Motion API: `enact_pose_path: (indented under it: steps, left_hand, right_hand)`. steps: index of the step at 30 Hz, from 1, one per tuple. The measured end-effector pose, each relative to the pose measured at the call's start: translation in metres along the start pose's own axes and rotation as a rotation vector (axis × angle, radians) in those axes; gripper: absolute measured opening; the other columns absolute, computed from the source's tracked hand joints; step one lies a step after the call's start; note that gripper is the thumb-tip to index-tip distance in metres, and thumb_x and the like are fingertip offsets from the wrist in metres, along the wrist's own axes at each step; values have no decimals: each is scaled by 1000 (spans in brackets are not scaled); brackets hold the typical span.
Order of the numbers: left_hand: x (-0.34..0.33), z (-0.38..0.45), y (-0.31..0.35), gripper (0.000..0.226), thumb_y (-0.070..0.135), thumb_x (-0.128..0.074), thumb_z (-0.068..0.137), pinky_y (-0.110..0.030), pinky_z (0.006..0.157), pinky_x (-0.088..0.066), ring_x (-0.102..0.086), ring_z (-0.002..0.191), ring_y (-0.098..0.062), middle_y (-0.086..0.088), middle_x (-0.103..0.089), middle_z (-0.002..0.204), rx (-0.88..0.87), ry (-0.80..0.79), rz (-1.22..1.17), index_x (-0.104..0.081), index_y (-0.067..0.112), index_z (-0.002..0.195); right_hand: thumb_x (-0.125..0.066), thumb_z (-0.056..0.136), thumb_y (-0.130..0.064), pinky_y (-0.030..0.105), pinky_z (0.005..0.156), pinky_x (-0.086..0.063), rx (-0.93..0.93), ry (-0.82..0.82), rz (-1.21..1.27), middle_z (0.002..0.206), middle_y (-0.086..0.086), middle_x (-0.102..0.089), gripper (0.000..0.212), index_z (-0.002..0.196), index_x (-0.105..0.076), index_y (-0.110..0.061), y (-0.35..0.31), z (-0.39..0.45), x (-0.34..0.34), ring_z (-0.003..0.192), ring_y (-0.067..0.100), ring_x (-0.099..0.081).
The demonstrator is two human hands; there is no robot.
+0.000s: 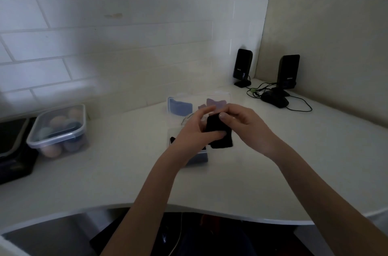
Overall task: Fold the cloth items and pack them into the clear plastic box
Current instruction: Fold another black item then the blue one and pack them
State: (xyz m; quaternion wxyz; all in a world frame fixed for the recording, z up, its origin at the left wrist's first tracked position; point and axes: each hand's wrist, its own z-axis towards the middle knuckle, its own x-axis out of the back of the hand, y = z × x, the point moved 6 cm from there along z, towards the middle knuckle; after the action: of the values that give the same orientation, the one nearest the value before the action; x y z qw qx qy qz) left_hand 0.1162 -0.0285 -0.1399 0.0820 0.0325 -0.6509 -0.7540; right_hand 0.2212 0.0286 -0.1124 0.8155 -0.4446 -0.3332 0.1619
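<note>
A small black cloth (pixel 220 134) hangs above the white desk, pinched between both hands. My left hand (pixel 195 130) grips its left side with the thumb across the front. Its upper edge is held by my right hand (pixel 241 119). Directly beneath my left hand lies a clear plastic box (pixel 199 156), mostly hidden, with something dark and something blue inside. Behind the hands stands a clear lid or second clear box (pixel 178 104) showing a blue cloth, with a purple cloth (pixel 216 102) beside it.
A lidded clear container (pixel 60 130) of coloured round items sits at the left, next to a dark device (pixel 12 150). Two black speakers (pixel 242 67) (pixel 287 73), a black mouse (pixel 275 99) and cables occupy the back right corner. The desk's curved front edge (pixel 189 206) is near me.
</note>
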Motion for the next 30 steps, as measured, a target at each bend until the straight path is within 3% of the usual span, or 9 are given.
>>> enact_pose_path:
  steps: [2, 6, 8, 11, 17, 20, 25, 27, 30]
  left_hand:
    - [-7, 1, -2, 46, 10, -70, 80, -29, 86, -56, -69, 95, -16, -6, -70, 105, -13, 13, 18, -52, 21, 121]
    - [-8, 4, -4, 42, 17, -73, 78, -33, 90, -55, -70, 94, -13, -3, -71, 106, -34, 52, 83, -57, 15, 117]
    - [-9, 2, -4, 47, 15, -74, 77, -35, 90, -55, -69, 97, -14, -3, -69, 109, -41, 43, 104, -53, 16, 120]
    - [-13, 0, -5, 46, 4, -64, 85, -34, 85, -57, -70, 92, -19, -6, -66, 110, -30, 0, 33, -44, 11, 126]
    - [-17, -5, -4, 51, -7, -50, 90, -35, 83, -58, -70, 95, -19, -4, -64, 109, -21, -150, 10, -37, 19, 132]
    - [-19, -6, -6, 51, -5, -53, 89, -35, 83, -58, -71, 91, -22, -4, -66, 105, 12, -115, -110, -39, 18, 132]
    - [-22, -3, -8, 55, 2, -67, 82, -33, 80, -58, -72, 88, -24, -9, -65, 112, 37, -38, -209, -43, 13, 130]
    - [-22, -3, -7, 53, -1, -65, 83, -34, 79, -59, -72, 88, -27, -11, -67, 108, 53, -70, -202, -43, 12, 130]
    - [-19, -4, -10, 50, -3, -62, 84, -38, 82, -59, -72, 86, -26, -9, -70, 97, 45, -69, -134, -43, 12, 128]
  right_hand:
    - [-50, 95, -18, 8, 62, -40, 5, 116, -35, 72, -13, -59, 19, 78, -57, -21, 0, -1, 2, 66, -8, -55]
    - [-50, 95, -23, 8, 57, -39, -34, 275, -92, 74, -9, -59, 21, 75, -54, -30, 4, -1, 2, 67, -4, -55]
    - [-54, 93, -26, 9, 53, -40, -84, 317, -68, 73, -6, -63, 13, 82, -61, -22, 7, -1, 3, 66, 2, -60]
    - [-61, 89, -23, 7, 46, -39, -137, 312, 16, 70, -4, -65, 12, 89, -66, -12, 8, -1, 6, 54, -4, -59]
    - [-64, 87, -21, 12, 69, -51, -208, 66, 115, 92, 1, -74, 19, 104, -71, -16, 8, 0, 1, 85, 7, -69]
    - [-67, 84, -16, 21, 72, -55, -212, 117, 151, 90, 3, -75, 13, 95, -73, -16, 5, 1, 1, 87, 13, -70]
    - [-72, 79, -17, 21, 69, -55, -202, 265, 207, 84, 4, -74, 4, 82, -74, -16, 4, 2, 1, 84, 14, -69]
    - [-71, 81, -16, 18, 62, -54, -231, 248, 252, 82, 6, -74, 7, 86, -74, -14, 8, 0, 1, 81, 14, -69]
    - [-68, 83, -16, 27, 75, -58, -253, 148, 226, 90, 10, -75, 16, 98, -72, -13, 13, -3, 1, 87, 18, -71]
